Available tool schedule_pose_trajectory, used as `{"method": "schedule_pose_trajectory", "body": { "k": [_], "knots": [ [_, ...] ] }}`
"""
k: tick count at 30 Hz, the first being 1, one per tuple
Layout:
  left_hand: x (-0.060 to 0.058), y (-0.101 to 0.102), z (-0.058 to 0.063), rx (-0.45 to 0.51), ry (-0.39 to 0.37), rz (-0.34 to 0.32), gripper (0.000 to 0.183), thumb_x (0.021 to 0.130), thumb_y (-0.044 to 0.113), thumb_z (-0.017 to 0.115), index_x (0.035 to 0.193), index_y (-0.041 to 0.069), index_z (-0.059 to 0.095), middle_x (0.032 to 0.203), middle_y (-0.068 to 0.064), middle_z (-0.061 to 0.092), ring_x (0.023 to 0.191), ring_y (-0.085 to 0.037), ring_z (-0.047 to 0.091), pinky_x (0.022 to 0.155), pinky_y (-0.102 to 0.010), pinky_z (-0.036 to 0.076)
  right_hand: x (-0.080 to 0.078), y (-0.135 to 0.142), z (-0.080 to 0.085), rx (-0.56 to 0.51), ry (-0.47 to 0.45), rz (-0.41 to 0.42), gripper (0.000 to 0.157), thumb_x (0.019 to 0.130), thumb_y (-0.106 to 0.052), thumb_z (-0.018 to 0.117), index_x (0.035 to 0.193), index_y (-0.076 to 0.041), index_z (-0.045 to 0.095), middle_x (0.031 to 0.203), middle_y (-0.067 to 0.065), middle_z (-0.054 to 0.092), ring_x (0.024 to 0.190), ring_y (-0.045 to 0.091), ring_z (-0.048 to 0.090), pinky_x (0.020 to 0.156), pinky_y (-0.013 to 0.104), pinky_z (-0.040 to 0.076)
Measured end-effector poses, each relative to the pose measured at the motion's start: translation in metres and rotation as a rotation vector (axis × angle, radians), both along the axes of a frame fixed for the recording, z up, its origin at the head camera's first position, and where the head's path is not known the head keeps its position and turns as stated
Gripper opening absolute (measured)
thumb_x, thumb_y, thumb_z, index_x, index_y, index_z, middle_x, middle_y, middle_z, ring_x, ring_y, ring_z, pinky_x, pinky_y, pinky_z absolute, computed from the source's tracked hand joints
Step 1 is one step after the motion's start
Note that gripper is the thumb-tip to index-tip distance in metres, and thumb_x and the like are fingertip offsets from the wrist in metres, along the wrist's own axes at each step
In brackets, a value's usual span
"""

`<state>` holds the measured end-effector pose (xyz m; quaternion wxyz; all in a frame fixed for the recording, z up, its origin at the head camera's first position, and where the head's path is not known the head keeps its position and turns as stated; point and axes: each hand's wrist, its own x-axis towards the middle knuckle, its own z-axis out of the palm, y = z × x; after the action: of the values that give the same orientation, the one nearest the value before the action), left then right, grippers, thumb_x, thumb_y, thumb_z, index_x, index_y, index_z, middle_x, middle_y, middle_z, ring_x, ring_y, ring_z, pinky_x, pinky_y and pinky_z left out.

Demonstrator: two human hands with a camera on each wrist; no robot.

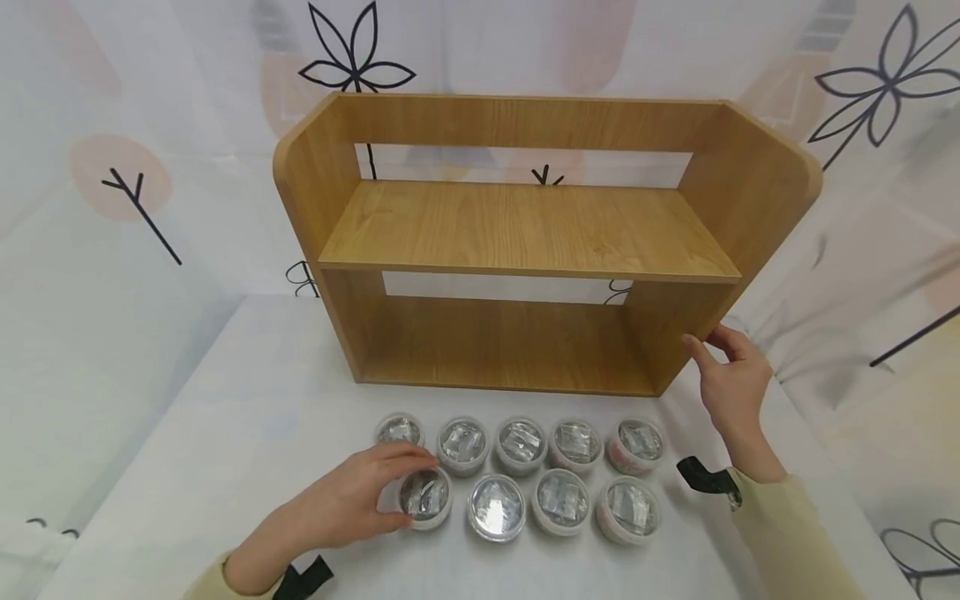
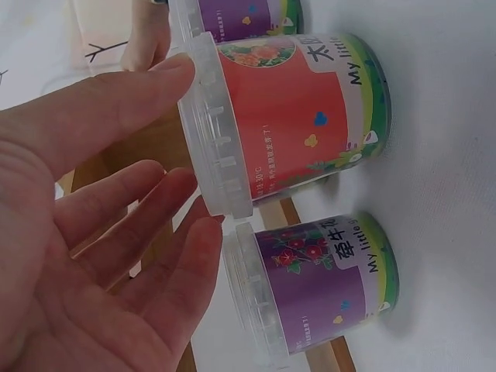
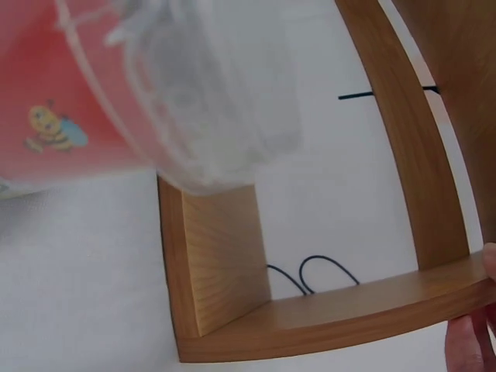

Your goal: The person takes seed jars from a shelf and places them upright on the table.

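A small wooden two-tier shelf (image 1: 525, 229) stands at the back of the white table. My right hand (image 1: 735, 379) grips the edge of its right side panel; in the right wrist view only the fingertips (image 3: 465, 345) show, on the wood. My left hand (image 1: 360, 496) holds a red-labelled plastic cup (image 2: 291, 116) by its clear lid, thumb on one side and fingers on the other. This cup is the leftmost in the front row. A purple-labelled cup (image 2: 318, 283) stands close to it.
Several more lidded cups (image 1: 562, 502) stand in two rows before the shelf, silvery packets visible through the lids. A blurred red cup (image 3: 70, 101) looms near the right wrist camera. Patterned white cloth (image 1: 187, 208) hangs behind and beside the table.
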<state>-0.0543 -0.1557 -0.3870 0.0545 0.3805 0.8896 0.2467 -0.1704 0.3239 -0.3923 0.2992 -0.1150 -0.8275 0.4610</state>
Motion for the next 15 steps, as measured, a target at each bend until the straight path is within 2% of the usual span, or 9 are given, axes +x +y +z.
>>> {"method": "schedule_pose_trajectory", "body": {
  "k": [3, 8, 11, 13, 15],
  "knots": [
    [0.001, -0.001, -0.001, 0.016, 0.002, -0.002, 0.062, 0.077, 0.019, 0.086, 0.134, 0.010, 0.061, 0.137, 0.003, 0.056, 0.127, -0.019, 0.052, 0.104, -0.040, 0.046, 0.001, 0.001, 0.001, 0.016, -0.013, 0.020, 0.042, 0.090, -0.030, 0.075, 0.126, -0.008, 0.069, 0.110, 0.001, 0.068, 0.103, 0.002, 0.058, 0.105, 0.025, 0.043],
    [0.001, -0.003, 0.000, 0.031, -0.037, 0.008, 0.062, 0.078, 0.020, 0.085, 0.135, 0.013, 0.061, 0.139, 0.007, 0.054, 0.129, -0.017, 0.050, 0.106, -0.040, 0.045, 0.006, 0.003, 0.002, 0.036, -0.008, 0.051, 0.042, 0.089, -0.024, 0.077, 0.127, -0.008, 0.069, 0.111, 0.000, 0.071, 0.099, -0.004, 0.060, 0.088, 0.011, 0.049],
    [-0.001, -0.007, 0.003, 0.064, -0.052, 0.017, 0.057, 0.081, 0.018, 0.084, 0.133, 0.015, 0.062, 0.137, 0.008, 0.057, 0.128, -0.017, 0.052, 0.106, -0.042, 0.045, 0.011, 0.004, 0.002, 0.036, -0.012, 0.063, 0.041, 0.090, -0.021, 0.075, 0.129, -0.010, 0.068, 0.116, 0.004, 0.071, 0.099, -0.004, 0.061, 0.083, 0.010, 0.049],
    [-0.005, -0.011, 0.005, 0.103, -0.050, 0.053, 0.051, 0.083, 0.017, 0.082, 0.131, 0.017, 0.064, 0.132, 0.008, 0.061, 0.123, -0.016, 0.056, 0.103, -0.042, 0.047, 0.015, 0.007, 0.000, 0.080, 0.017, 0.070, 0.039, 0.091, -0.018, 0.074, 0.129, -0.011, 0.069, 0.118, 0.009, 0.070, 0.101, -0.002, 0.061, 0.083, 0.009, 0.049],
    [-0.011, -0.017, 0.006, 0.156, -0.033, 0.110, 0.043, 0.086, 0.013, 0.079, 0.126, 0.017, 0.066, 0.125, 0.008, 0.065, 0.115, -0.015, 0.060, 0.096, -0.042, 0.052, 0.019, 0.011, -0.002, 0.174, 0.070, 0.073, 0.038, 0.090, -0.013, 0.073, 0.128, -0.011, 0.069, 0.119, 0.012, 0.070, 0.104, 0.004, 0.063, 0.084, 0.007, 0.046]
  ]
}}
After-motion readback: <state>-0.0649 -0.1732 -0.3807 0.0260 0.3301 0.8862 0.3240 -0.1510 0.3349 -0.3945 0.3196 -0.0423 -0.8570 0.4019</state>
